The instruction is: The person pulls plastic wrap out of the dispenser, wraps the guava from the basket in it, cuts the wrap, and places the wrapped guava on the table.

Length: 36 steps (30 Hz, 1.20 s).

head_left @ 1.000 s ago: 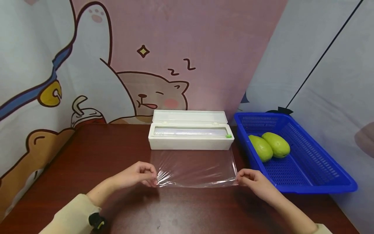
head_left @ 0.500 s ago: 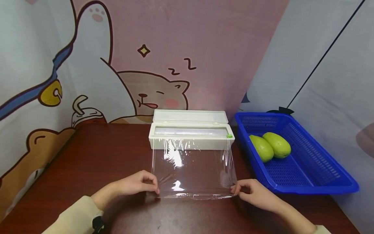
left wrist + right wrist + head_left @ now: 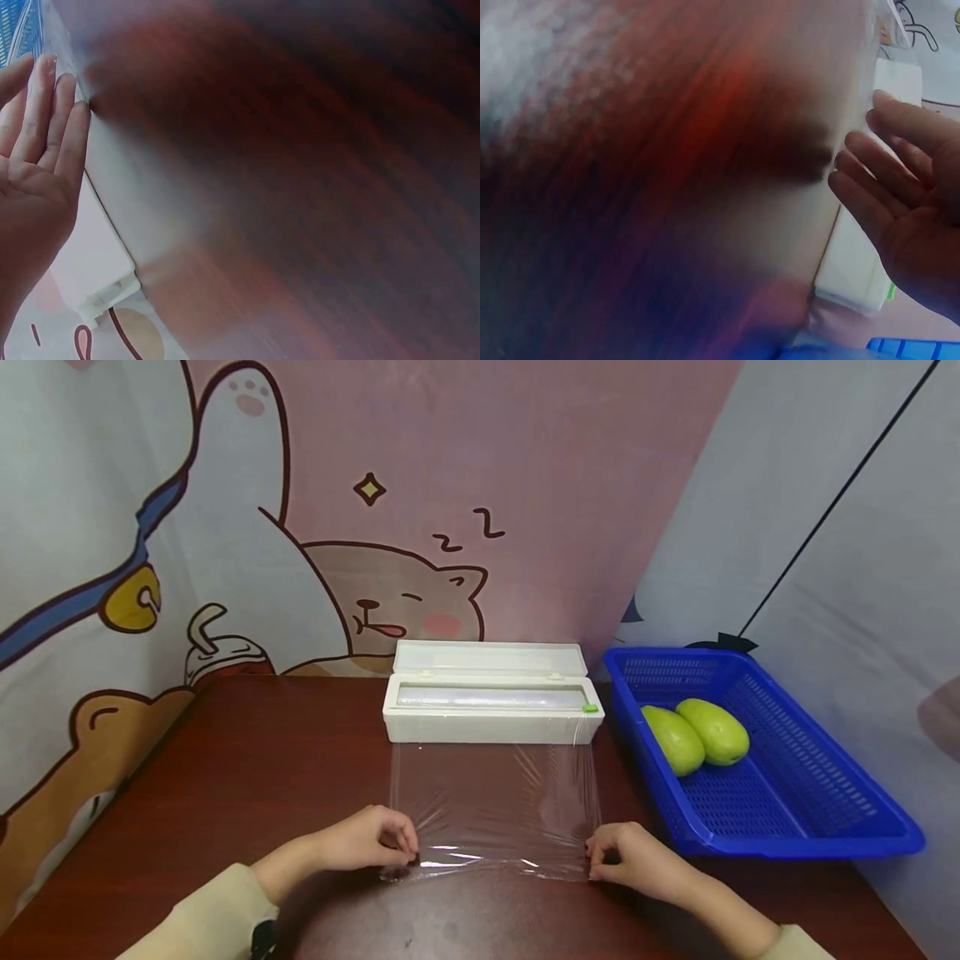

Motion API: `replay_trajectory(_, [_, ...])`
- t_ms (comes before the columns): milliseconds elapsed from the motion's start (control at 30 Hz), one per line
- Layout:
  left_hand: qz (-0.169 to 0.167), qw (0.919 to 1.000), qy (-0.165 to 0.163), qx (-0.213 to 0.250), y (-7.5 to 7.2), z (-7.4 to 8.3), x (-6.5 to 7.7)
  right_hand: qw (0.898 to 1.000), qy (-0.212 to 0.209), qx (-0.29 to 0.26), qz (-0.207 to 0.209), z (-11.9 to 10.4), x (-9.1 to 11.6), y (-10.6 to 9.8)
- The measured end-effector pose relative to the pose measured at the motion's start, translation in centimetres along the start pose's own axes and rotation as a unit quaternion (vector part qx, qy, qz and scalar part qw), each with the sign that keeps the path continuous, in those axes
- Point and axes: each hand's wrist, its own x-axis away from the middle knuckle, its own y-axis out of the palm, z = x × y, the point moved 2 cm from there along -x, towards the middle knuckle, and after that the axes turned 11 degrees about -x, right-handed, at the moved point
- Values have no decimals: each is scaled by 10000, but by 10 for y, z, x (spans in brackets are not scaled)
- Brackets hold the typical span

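A sheet of clear plastic wrap [image 3: 487, 802] stretches toward me from a white cling film dispenser box [image 3: 495, 728] at the back of the table. The box's lid [image 3: 491, 658] is raised, and the film roll [image 3: 487, 697] shows inside. At the sheet's near left corner my left hand [image 3: 367, 839] pinches the film between thumb and fingers. My right hand [image 3: 637, 864] pinches the near right corner. The film's front edge is wrinkled and lies low over the wood. Both wrist views show the hands' palm sides, with the dispenser box [image 3: 90, 255] behind.
On the right stands a blue plastic basket [image 3: 817, 845] holding two green fruits [image 3: 712, 732]. A green slider [image 3: 590, 708] sits at the box's right end. The brown table [image 3: 247, 760] meets a cartoon-printed backdrop [image 3: 570, 510] behind.
Both hands have come nearer to me and lower, drawing more film out of the box. They are also slightly closer together, each pinching its corner throughout.
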Motion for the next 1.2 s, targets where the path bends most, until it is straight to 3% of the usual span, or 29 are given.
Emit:
replay_trajectory(133, [124,9998,54,-134,1,0,0,9998,44,197,-89,-1,-1,4])
replay_trajectory(300, [462,9963,-27,-718,4,0,2,9976,16,697,-22,-3,0,5])
replay_trajectory(500, [988,9884,98,-1148,4,2,2,9974,285,613,-231,-4,1,1])
replay_trajectory(667, [1466,9717,136,-1848,3,3,2,9979,334,535,-167,-8,2,-2])
replay_trajectory(767, [1344,9570,16,-2570,4,2,3,9989,237,391,-63,-16,2,-6])
replay_trajectory(867, [1003,9490,-76,-2987,6,-1,4,9993,204,313,68,-30,-1,-14])
replay_trajectory(1033, [682,9505,-213,-3025,11,-7,6,9987,399,-59,302,-57,-9,-39])
replay_trajectory(1200, [854,9467,-328,-3088,11,-11,5,9952,772,-253,549,-79,-17,-76])
